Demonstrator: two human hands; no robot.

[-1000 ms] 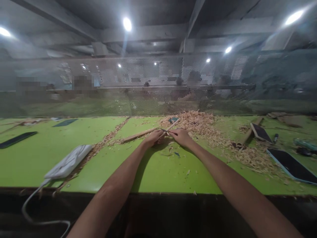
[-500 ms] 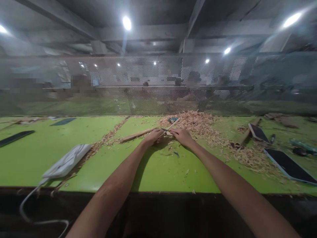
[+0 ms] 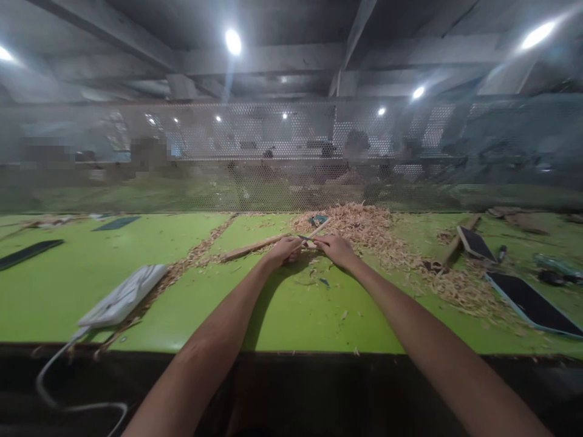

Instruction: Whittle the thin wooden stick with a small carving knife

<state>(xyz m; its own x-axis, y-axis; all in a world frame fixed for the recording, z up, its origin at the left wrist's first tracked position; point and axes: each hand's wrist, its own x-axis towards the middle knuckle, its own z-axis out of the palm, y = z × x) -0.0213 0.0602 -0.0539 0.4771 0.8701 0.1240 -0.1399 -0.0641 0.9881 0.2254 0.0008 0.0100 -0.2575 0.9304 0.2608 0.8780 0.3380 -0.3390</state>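
My left hand (image 3: 288,249) and my right hand (image 3: 336,249) meet low over the green table, both with fingers closed. Between their fingertips is a small pale piece of wood (image 3: 310,245), its left end at my left hand. A thin dark blade (image 3: 305,238) lies across it, reaching my right fingertips; its handle is hidden. Just beyond the fingers a pale wooden stick (image 3: 320,227) slants up to the right. Left of my left hand, a flat wooden strip (image 3: 252,247) lies with its far end behind the knuckles.
Curled wood shavings (image 3: 359,221) are heaped beyond my right hand and spread rightward. A white power strip (image 3: 122,296) with a cable lies at left. Two phones (image 3: 535,303) (image 3: 476,244) are at right. A perforated screen (image 3: 291,164) stands along the back, with people behind it.
The dark blade and the small piece of wood have shifted slightly between my fingers. Both hands stay in nearly the same place.
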